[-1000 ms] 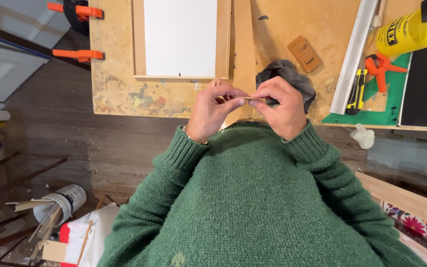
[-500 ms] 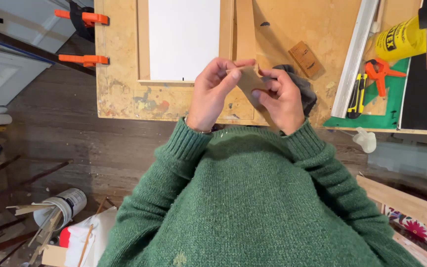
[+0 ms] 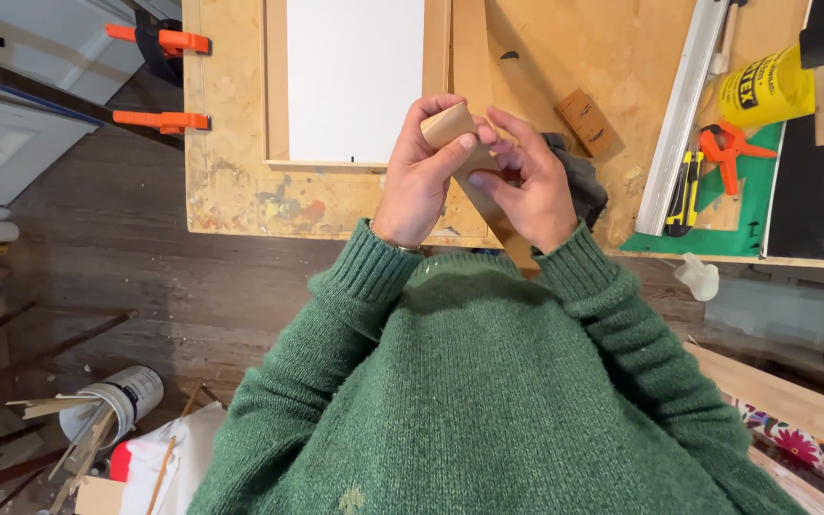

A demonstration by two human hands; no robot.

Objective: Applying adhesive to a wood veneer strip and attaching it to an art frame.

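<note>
Wooden block [image 3: 450,129] held above the workbench [image 3: 231,205]; left hand [image 3: 420,176] and right hand [image 3: 526,181] fingers clamped on it.

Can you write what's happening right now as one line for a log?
left hand: grips small wooden block | right hand: fingers on same block | below: workbench, white panel | right: yellow bottle

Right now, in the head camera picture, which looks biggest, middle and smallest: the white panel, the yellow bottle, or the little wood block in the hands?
1. White panel, clearly the largest.
2. Yellow bottle, partly cut off at the edge.
3. Wood block, the smallest showing, though both hands, left and right, cover part of it and it is nearer the camera.
</note>
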